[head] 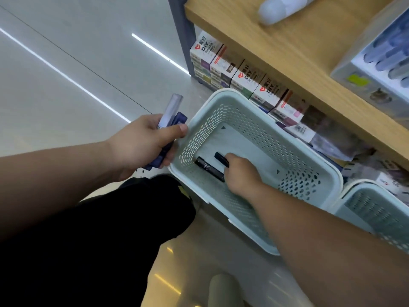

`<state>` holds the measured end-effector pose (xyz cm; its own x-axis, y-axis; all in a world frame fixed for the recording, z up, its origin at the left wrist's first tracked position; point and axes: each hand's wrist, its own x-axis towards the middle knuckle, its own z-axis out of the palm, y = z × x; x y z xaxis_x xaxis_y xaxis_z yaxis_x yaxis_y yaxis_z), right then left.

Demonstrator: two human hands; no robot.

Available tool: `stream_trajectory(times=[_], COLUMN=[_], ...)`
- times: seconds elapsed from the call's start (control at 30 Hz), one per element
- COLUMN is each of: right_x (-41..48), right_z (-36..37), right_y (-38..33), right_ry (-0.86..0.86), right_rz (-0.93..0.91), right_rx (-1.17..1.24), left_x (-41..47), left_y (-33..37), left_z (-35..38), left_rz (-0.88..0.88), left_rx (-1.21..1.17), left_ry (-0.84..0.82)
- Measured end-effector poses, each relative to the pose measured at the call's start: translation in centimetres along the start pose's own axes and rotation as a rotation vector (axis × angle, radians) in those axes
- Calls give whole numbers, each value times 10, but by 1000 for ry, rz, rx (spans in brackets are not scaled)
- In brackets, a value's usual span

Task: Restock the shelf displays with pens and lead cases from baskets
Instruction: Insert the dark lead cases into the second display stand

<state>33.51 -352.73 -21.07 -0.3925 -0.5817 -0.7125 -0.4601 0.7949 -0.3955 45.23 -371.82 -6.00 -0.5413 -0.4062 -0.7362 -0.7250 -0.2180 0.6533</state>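
A pale green perforated basket (254, 103) sits on the floor in front of the shelf. Two black lead cases lie on its bottom: one marked HB 0.5 (208, 168) and a second one (220, 158). My right hand (240, 173) reaches into the basket, its curled fingers gripping the ends of both cases. My left hand (141, 145) hovers at the basket's left rim, holding a bundle of lead cases (170, 114), one clear and pale, the others dark blue.
A wooden shelf (287, 45) runs across the upper right, with a boxed set of pens (380, 69) on it. Rows of small DIY boxes (245, 78) stand on the level beneath. A second basket (376, 209) sits at the right. My dark-trousered knee (110, 218) is at lower left.
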Motion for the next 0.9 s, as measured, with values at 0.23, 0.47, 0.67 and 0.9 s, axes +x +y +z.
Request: stream_trajectory(times=[0.23,0.47,0.67,0.9], right_x=[6,4,6,-3], right_z=[8,15,9,3], right_y=[-16,-21,-22,-19], right_ry=[-135,-144,-161,-197], right_rz=[116,151,119,48], right_rx=[92,-15,-6,37], left_x=[-1,3,4,7], left_y=[-10,-12,-10,-10], left_z=[13,17,19,20], left_rz=[9,36,15,-23], left_rx=[-34,85,81,6], left_ry=[-8,53,66,96])
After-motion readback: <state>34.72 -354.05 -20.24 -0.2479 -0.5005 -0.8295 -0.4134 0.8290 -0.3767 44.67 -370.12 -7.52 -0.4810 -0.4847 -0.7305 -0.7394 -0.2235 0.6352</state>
